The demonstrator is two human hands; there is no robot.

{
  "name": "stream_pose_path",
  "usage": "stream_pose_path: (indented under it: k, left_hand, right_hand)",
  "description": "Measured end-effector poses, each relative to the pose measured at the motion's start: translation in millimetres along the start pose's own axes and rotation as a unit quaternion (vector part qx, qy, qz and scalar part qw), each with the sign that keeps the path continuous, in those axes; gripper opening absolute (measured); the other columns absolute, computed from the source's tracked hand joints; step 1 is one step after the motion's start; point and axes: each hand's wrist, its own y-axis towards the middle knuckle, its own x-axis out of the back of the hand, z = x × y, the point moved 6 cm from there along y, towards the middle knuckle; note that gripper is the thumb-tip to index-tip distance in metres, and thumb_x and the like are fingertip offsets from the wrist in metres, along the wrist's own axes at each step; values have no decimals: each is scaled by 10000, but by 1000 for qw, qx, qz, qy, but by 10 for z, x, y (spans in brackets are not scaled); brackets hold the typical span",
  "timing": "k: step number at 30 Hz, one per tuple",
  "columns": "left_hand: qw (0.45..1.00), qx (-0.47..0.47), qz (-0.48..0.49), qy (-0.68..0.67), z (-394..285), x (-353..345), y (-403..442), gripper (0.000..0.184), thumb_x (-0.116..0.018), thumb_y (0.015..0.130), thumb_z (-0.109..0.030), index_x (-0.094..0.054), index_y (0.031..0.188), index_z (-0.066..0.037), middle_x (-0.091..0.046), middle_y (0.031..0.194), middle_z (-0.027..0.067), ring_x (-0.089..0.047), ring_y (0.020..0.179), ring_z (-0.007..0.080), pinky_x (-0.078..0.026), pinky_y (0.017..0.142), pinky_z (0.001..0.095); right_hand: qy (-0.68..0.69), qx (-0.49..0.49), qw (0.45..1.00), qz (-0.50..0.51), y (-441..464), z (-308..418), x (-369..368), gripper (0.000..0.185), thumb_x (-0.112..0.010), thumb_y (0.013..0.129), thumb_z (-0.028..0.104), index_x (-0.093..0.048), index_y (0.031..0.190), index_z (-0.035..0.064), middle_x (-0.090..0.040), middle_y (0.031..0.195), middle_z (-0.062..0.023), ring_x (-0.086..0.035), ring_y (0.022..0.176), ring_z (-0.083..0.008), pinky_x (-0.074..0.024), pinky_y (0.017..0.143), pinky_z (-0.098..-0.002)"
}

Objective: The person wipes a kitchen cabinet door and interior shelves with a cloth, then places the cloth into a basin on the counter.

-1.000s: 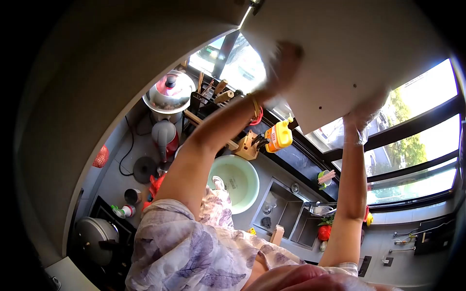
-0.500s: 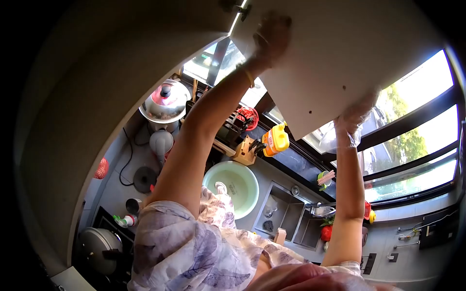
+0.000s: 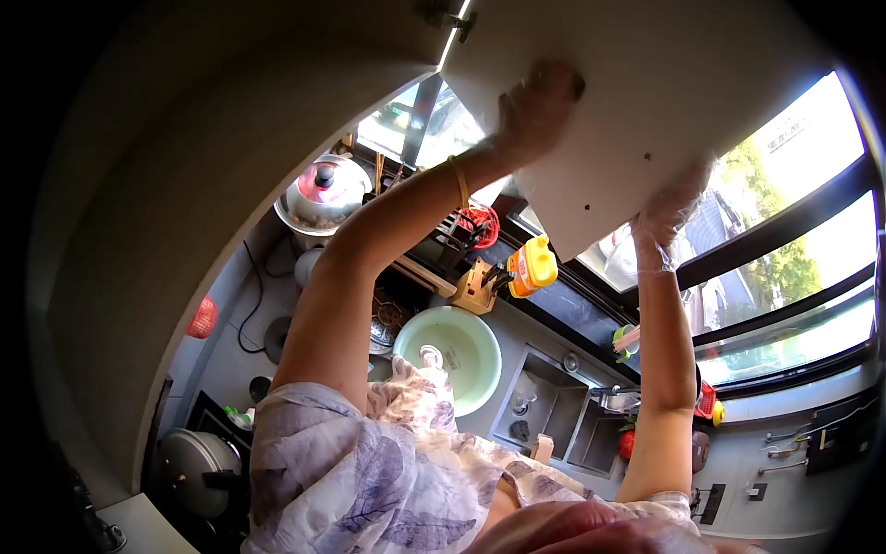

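Observation:
A pale cabinet door, hinged at the top, hangs over the counter. Against its inner face is my left hand, fingers curled in and blurred by shadow and motion. A dark patch shows at its fingertips, but what it holds I cannot make out. My right hand, in a clear plastic glove, grips the door's lower right edge. Two small dark holes mark the panel between the hands.
Below are a pale green basin, steel sink, knife block, yellow jug and lidded steel pot. A pressure cooker sits lower left. Windows line the right; a cabinet wall fills the left.
My left hand has slid right and slightly down across the door's face. My right hand keeps its place at the edge. The view has shifted a little.

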Motion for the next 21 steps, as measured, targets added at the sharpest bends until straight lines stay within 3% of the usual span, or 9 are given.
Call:
stream_pose_path:
  k: [2, 5, 9, 10, 12, 14, 17, 19, 21]
  left_hand:
    - [961, -133, -92, 224, -82, 71, 41, 111, -568, 790, -143, -556, 894, -105, -580, 856, 98, -607, 643, 241, -510, 502, 375]
    - [906, -145, -54, 394, 213, -135, 233, 176, -544, 801, -214, -529, 909, -76, -544, 832, 114, -602, 617, 240, -489, 436, 401]
    - [995, -99, -21, 22, 108, -89, 67, 210, -534, 804, -229, -517, 944, -73, -531, 893, 119, -588, 623, 268, -473, 415, 399]
    - [992, -62, 42, 100, 34, -111, -55, 226, -536, 797, -221, -508, 967, -74, -533, 938, 130, -605, 693, 265, -468, 399, 405]
    - [955, -220, -78, 185, 11, 36, 5, 210, -536, 802, -208, -507, 966, -79, -535, 971, 132, -617, 713, 250, -467, 386, 398]
    - [955, -224, -91, 173, 160, -9, 100, 175, -536, 812, -197, -515, 952, -94, -538, 988, 129, -624, 718, 253, -474, 395, 390]
    - [999, -1, 41, 16, 548, -255, 306, 92, -537, 835, -182, -540, 911, -131, -546, 991, 117, -630, 700, 281, -500, 443, 376]
    - [993, -101, 40, 38, 79, -2, 50, 67, -546, 797, -106, -556, 861, -120, -557, 872, 64, -580, 647, 225, -517, 555, 332]
    - [993, -77, 57, 71, -77, 191, 96, 49, -551, 807, -147, -556, 854, -139, -561, 873, 61, -603, 635, 222, -532, 567, 334]
  right_hand:
    - [91, -119, 987, -52, 38, 126, -65, 245, -568, 815, 175, -549, 1002, 17, -531, 1010, -109, -529, 949, -241, -433, 820, -355]
    - [-29, 27, 999, -10, -5, 79, -49, 224, -560, 820, 174, -556, 982, 20, -536, 993, -113, -539, 930, -240, -441, 800, -341]
    - [-32, -15, 999, 34, 24, 126, 12, 232, -547, 823, 172, -552, 997, 18, -549, 951, -117, -554, 892, -253, -449, 780, -347]
    - [4, -48, 998, 37, 36, 162, 24, 232, -544, 822, 166, -551, 998, 17, -553, 941, -116, -557, 880, -260, -449, 773, -352]
    - [-10, -19, 1000, -8, 64, 186, -7, 226, -537, 821, 159, -547, 996, 16, -559, 926, -114, -561, 860, -266, -451, 759, -359]
    - [-73, 58, 994, -65, 4, 161, -66, 220, -534, 821, 157, -541, 991, 17, -562, 921, -112, -561, 846, -264, -452, 743, -361]
    - [-36, 48, 998, -30, 2, 183, -15, 226, -540, 817, 161, -533, 995, 20, -560, 925, -111, -560, 834, -259, -454, 726, -359]
    - [-21, 14, 1000, -9, -14, 112, -11, 232, -548, 812, 162, -529, 998, 23, -556, 923, -110, -558, 826, -258, -455, 716, -358]
    - [6, -13, 1000, -17, -6, 118, -47, 231, -557, 805, 157, -529, 994, 27, -555, 914, -105, -558, 814, -258, -456, 706, -355]
